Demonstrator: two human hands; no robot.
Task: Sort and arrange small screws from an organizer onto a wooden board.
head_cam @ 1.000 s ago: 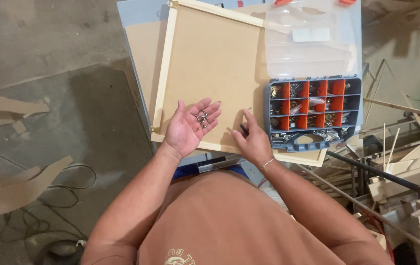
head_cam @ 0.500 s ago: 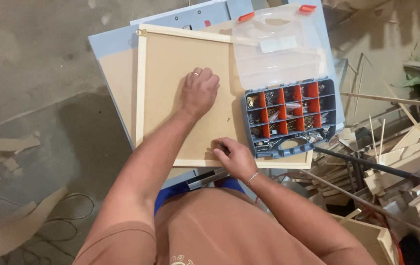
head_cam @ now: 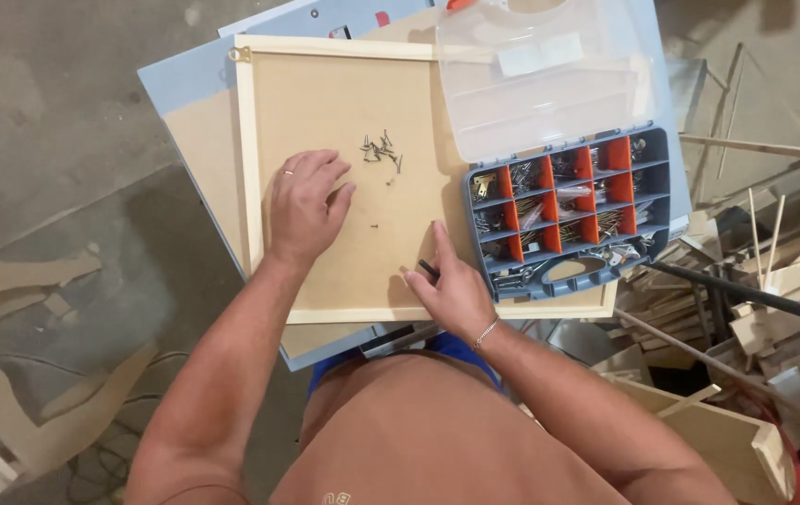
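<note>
A wooden frame with a tan backing board (head_cam: 344,112) lies flat on a blue-grey table. My left hand (head_cam: 305,204) rests palm down on the board, fingers spread, holding nothing. A small pile of dark nails (head_cam: 381,151) lies just beyond its fingertips, and one stray nail (head_cam: 374,225) sits nearer me. My right hand (head_cam: 450,285) presses on the board's near right part and grips a thin dark tool (head_cam: 428,269). A blue organiser case (head_cam: 566,213) with orange dividers and small hardware stands open to the right, its clear lid (head_cam: 550,75) folded back.
Wood strips and offcuts (head_cam: 765,262) are piled at the right, with a dark metal bar (head_cam: 746,290) across them. Cut cardboard-coloured shapes (head_cam: 16,290) and cables lie on the concrete floor at the left. A wooden box (head_cam: 718,440) stands near my right elbow.
My left hand held nails in its open palm, turned over onto the board and left them there in a pile, then drew back toward me. The right hand stayed on the frame.
</note>
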